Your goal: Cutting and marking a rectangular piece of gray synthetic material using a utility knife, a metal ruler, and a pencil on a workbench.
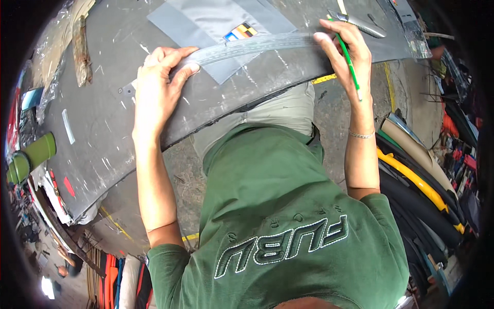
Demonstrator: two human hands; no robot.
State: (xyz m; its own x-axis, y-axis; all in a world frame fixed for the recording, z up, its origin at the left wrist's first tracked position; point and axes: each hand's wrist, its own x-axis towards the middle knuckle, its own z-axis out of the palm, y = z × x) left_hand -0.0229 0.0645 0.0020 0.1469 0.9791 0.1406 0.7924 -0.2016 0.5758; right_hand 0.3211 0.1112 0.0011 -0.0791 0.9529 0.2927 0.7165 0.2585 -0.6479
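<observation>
One clear ruler [257, 49] spans the upper middle of the frame, lying across a piece of grey cloth [221, 74] on the dark table [113, 129]. The left hand [157, 77], left of centre, is pinched narrow, thumb and first finger on the ruler's left end. The right hand [358, 54], upper right, holds a green pencil [345, 51] and has its thumb at the ruler's other end; how firmly it presses there, I cannot tell. Just beyond it, in the upper right, lies a knife [366, 27].

The ruler looks light, thin and a little bendy, probably smooth enough to slide on the cloth, so both ends are sensible places to take hold, with pressure straight down. The cloth looks soft and likely to shift or crease; hold it flat beside the colourful patch [241, 32], not on it
</observation>
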